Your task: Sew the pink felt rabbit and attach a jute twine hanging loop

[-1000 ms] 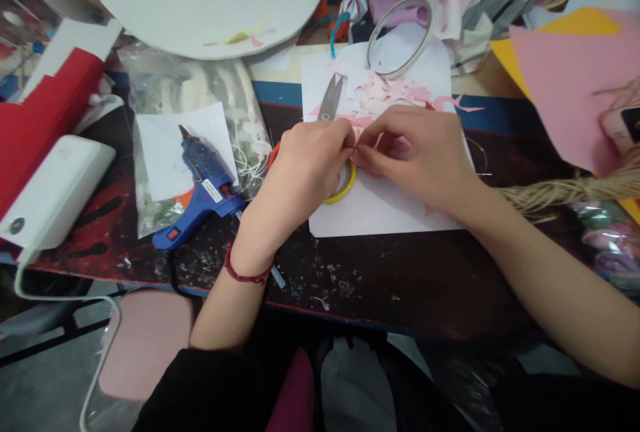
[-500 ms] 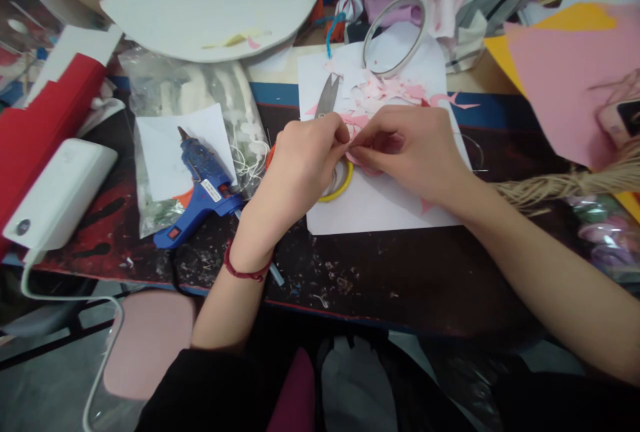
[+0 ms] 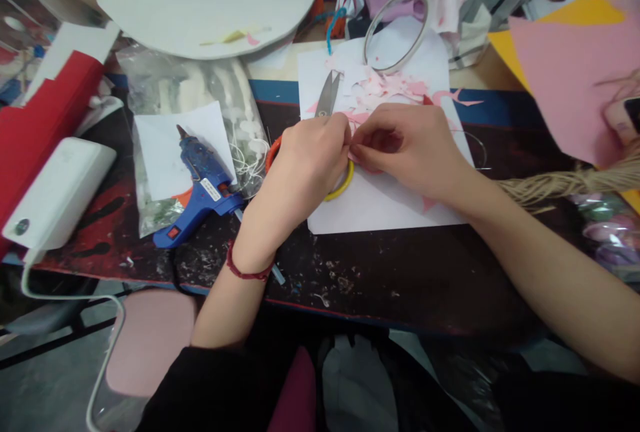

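My left hand [image 3: 313, 159] and my right hand [image 3: 413, 149] meet fingertip to fingertip above a white sheet of paper [image 3: 390, 209]. Both are closed in a pinch on a small pink paper piece, mostly hidden by the fingers. Under my left hand lie scissors [image 3: 329, 95], blades pointing away, with a yellow and an orange handle loop showing on either side of the hand. Pink paper scraps [image 3: 387, 87] are heaped just beyond the fingers. A roll of tape [image 3: 369, 52] leans behind them.
Left of my hands, a blue hot glue gun [image 3: 207, 185] rests on white paper over a plastic bag [image 3: 250, 119]. A white power bank [image 3: 60, 192] with a cable lies further left. Pink paper [image 3: 575, 72] and a twine bundle [image 3: 555, 185] are at right; a white board [image 3: 210, 5] stands behind.
My left fingers have curled in slightly and the left hand has turned a little, showing more of the orange scissor loop. The view has shifted slightly; other things stay put.
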`<state>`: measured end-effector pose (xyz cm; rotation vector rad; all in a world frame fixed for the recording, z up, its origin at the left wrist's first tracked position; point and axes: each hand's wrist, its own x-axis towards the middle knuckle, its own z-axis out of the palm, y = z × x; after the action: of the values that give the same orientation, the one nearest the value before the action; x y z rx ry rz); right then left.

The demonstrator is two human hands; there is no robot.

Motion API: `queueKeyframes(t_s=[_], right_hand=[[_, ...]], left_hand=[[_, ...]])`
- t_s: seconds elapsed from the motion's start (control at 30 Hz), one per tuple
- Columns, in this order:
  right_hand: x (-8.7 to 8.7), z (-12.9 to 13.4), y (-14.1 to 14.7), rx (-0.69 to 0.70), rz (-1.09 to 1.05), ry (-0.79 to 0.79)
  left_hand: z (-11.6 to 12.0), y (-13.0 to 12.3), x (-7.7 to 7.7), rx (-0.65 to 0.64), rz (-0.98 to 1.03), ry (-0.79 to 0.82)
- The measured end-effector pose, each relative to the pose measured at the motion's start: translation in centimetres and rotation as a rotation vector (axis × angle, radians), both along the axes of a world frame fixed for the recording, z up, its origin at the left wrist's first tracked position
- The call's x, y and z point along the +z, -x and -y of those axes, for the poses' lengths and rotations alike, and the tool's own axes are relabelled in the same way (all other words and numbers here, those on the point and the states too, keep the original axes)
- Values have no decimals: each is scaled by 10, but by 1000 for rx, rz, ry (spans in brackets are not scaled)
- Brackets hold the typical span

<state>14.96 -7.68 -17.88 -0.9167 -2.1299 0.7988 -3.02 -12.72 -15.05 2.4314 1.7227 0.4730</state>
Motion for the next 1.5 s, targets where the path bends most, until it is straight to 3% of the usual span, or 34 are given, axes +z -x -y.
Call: queueKeyframes(t_s=[0.27,0.5,0.67,0.93,1.07,1.2,1.4,1.5], right_hand=[[0,-2,-1,26,22,29],[2,-1,0,-9,13,43],[1,0,0,-17,12,52],[-1,-1,-1,4,54,-43],[-1,-1,-1,31,26,-11],[0,-1,-1,42,16,25],[-1,0,-1,-1,7,4],[1,2,-1,-13,2,8]], left_hand=[[3,-4,-2,-19,-139,-101],[4,3,1,-26,-111,-11],[5,2,1,-29,-136,-67],[4,-10,-3,-60,-339,-213],[3,-14,-5,-52,-387,-191],[2,-8,-6,-35,-257,-169],[4,9,0,-38,148,2],[4,11,1,-19,195,15]])
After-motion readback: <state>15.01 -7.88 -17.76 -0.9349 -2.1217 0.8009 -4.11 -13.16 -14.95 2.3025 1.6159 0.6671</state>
